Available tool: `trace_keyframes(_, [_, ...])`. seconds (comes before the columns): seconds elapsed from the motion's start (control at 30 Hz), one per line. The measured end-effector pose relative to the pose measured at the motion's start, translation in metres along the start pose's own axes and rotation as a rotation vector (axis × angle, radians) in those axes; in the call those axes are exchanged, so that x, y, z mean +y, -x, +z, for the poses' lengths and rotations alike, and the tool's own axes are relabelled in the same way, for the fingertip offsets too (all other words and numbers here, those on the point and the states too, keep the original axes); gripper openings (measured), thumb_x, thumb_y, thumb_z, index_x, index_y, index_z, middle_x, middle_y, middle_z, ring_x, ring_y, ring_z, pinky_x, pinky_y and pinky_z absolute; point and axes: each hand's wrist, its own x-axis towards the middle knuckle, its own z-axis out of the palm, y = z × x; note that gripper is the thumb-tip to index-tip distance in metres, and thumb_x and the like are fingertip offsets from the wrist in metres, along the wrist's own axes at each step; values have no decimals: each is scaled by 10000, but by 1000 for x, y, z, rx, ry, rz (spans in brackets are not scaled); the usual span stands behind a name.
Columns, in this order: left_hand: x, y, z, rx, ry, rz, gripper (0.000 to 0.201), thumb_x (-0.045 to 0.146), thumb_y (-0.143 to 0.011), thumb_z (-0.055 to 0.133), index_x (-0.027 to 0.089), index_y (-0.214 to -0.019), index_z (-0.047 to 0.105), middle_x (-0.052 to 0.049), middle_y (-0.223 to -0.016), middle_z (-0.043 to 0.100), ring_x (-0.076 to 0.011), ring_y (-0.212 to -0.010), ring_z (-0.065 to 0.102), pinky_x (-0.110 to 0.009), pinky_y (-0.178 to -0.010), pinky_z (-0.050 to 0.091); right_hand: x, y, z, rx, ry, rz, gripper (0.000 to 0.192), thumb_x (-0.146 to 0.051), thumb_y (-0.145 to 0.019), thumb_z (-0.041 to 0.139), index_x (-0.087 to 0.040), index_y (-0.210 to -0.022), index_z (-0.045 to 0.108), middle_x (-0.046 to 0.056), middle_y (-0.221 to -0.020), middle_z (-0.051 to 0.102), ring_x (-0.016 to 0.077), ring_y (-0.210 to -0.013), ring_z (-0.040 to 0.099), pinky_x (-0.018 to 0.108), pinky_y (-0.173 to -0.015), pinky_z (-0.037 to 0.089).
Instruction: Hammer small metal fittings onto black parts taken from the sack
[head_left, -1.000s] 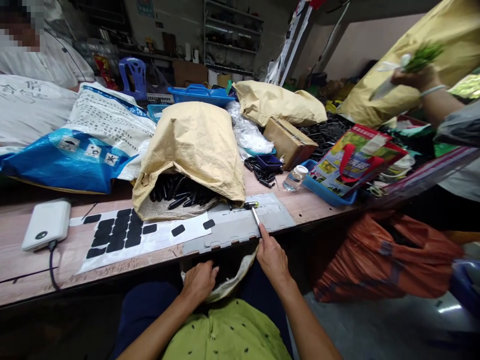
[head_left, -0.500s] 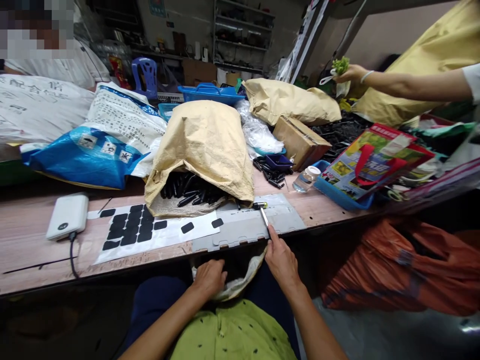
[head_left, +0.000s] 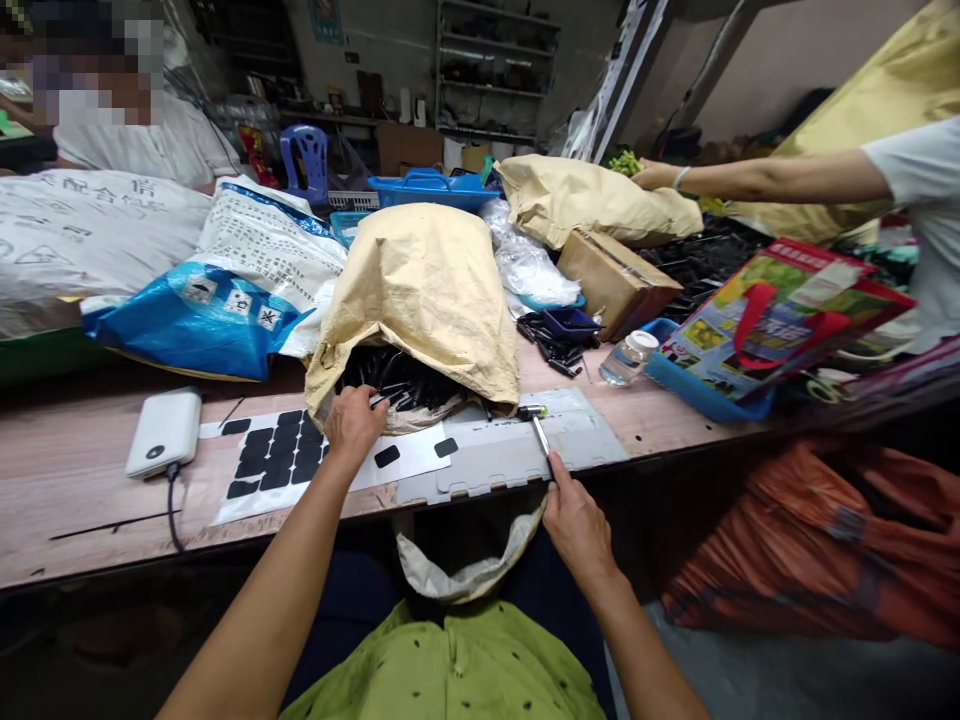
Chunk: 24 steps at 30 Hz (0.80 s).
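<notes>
The left hand (head_left: 352,422), fingers curled loosely, reaches into the mouth of a tan paper sack (head_left: 420,290) and touches the black sticks (head_left: 401,382) spilling out. At four o'clock, the right hand (head_left: 577,522) pinches the tip of a small screwdriver (head_left: 537,425) lying on a grey mat (head_left: 510,455) at the counter (head_left: 82,500) edge.

A cluttered small workshop. A long wooden workbench (head_left: 90,470) carries paper sacks (head_left: 420,290) of black plastic parts (head_left: 397,380), and metal storage shelves (head_left: 495,70) line the back wall.
</notes>
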Motion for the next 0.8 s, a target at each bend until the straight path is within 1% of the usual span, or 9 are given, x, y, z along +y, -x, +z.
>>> trace_keyframes(0.07, [-11,-7,5,-93,-16,-50,332,448,-850,661,231,-1086,748,-126,-1131,694,-332,-1029,642,-400,-801,489,0,0,1,9,-1,-1,565,-246,-1023,413,-328,-1580,354,72,-1093,671,217,-864,677,297,-702,430])
trace_keyframes(0.13, [-18,-4,7,-84,3,-76,307,458,-836,682,234,-1035,748,-111,-1086,697,-319,-978,646,-386,-761,481,0,1,1,7,4,-2,564,-249,-1023,412,-329,-1579,355,72,-1083,672,220,-860,680,301,-705,434])
trace_keyframes(0.23, [-15,18,9,133,101,-12,272,437,-854,677,218,-1013,709,-85,-1028,683,-280,-933,632,-362,-749,472,1,0,2,3,6,-5,561,-252,-1022,414,-326,-1575,364,75,-1083,673,223,-873,683,303,-717,444])
trace_keyframes(0.3, [-3,41,11,218,229,129,241,408,-866,684,215,-1011,678,-58,-995,676,-244,-910,617,-343,-775,471,1,0,3,7,-5,-9,563,-247,-1019,415,-323,-1575,366,77,-1093,674,223,-886,686,302,-727,450])
trace_keyframes(0.33, [5,53,13,200,297,220,221,391,-865,696,218,-1000,668,-43,-977,676,-228,-902,609,-334,-791,470,2,1,3,11,-12,-9,563,-244,-1018,415,-322,-1574,370,79,-1098,675,223,-891,687,301,-730,453])
trace_keyframes(0.4, [26,75,21,54,391,404,178,355,-855,728,230,-964,665,-20,-960,681,-209,-912,596,-322,-827,462,2,1,3,19,-28,-6,566,-244,-1012,425,-315,-1571,378,84,-1107,678,224,-899,687,300,-735,459])
trace_keyframes(0.47, [45,88,32,-62,400,480,166,327,-831,764,237,-931,668,-11,-935,681,-209,-918,581,-319,-825,447,3,2,5,29,-53,-11,588,-248,-993,463,-301,-1572,379,94,-1125,681,232,-916,687,301,-744,469])
trace_keyframes(0.6, [65,92,52,-170,346,461,195,316,-783,814,234,-893,675,-14,-886,674,-221,-897,563,-329,-793,424,10,-3,10,54,-171,-32,608,-240,-959,484,-284,-1560,407,102,-1151,699,251,-949,687,328,-789,497])
trace_keyframes(0.8, [63,85,60,-190,336,446,207,326,-764,820,242,-916,706,-13,-898,670,-223,-914,566,-339,-813,421,24,-2,20,119,-650,-94,587,-357,-927,511,-219,-1498,499,86,-1153,724,213,-924,690,340,-861,542])
